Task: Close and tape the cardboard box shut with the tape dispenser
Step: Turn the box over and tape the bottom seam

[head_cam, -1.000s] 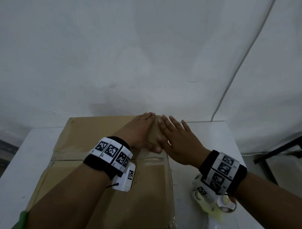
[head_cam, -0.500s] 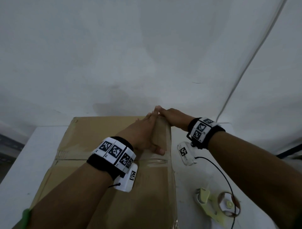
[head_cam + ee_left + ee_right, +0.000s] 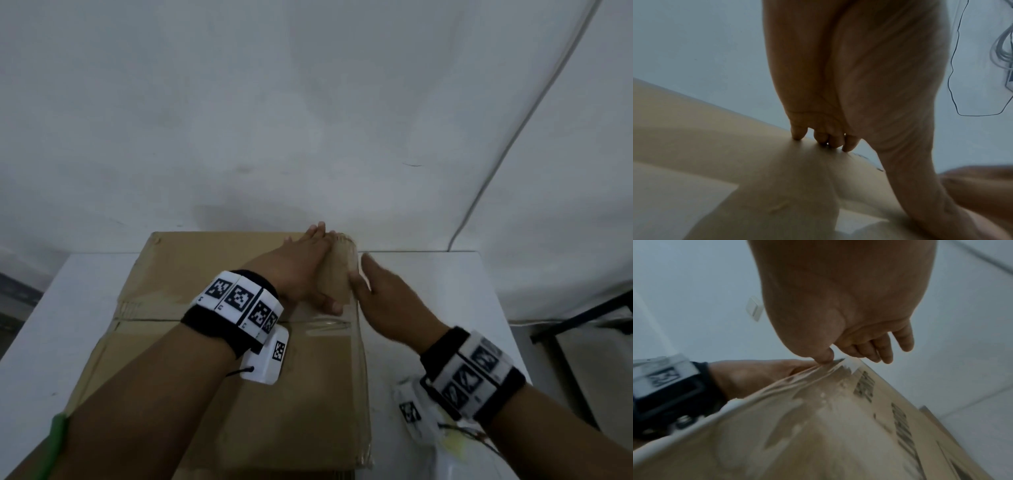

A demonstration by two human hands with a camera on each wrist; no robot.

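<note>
The right hand [image 3: 387, 301] had slid back nearer along the box [image 3: 212, 394] side, fingers flat, smoothing tape; the left hand [image 3: 301, 270] pressed flat on top. Next probably the dispenser [image 3: 452, 442].

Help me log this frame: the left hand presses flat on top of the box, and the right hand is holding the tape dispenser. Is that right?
Not quite. The left hand does press flat on the box, but the right hand holds no tape dispenser; its straight fingers smooth the tape down the box's right side. The head view and the right wrist view show this.
</note>
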